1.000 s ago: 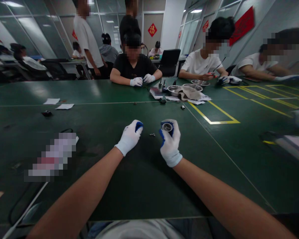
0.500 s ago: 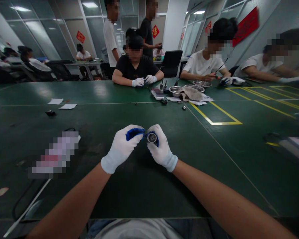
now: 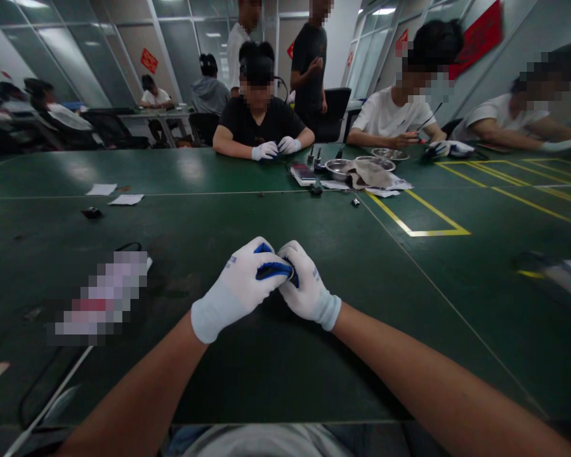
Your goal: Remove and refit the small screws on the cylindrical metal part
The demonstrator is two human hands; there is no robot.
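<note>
My right hand [image 3: 304, 282], in a white glove with a blue palm, is closed around a small round metal part [image 3: 292, 273]. Only a sliver of that part's rim shows between the fingers. My left hand [image 3: 250, 279], gloved the same way, has its thumb and fingers pinched together against the part's near end. What the left fingertips hold, if anything, is hidden. Both hands meet over the green table [image 3: 247, 374], in front of my body.
A pixelated flat object [image 3: 107, 292] with a cable lies at left, near white papers [image 3: 126, 199] and a small black item [image 3: 92, 213]. Across the table are metal bowls [image 3: 335, 169], a cloth [image 3: 368, 173] and a seated person in black [image 3: 261, 124]. Yellow tape [image 3: 440, 233] marks the right side.
My left hand has moved right, its fingertips now on the part in my right hand. The part's round open end, visible before, is now mostly covered. Two standing people in the background have shifted right.
</note>
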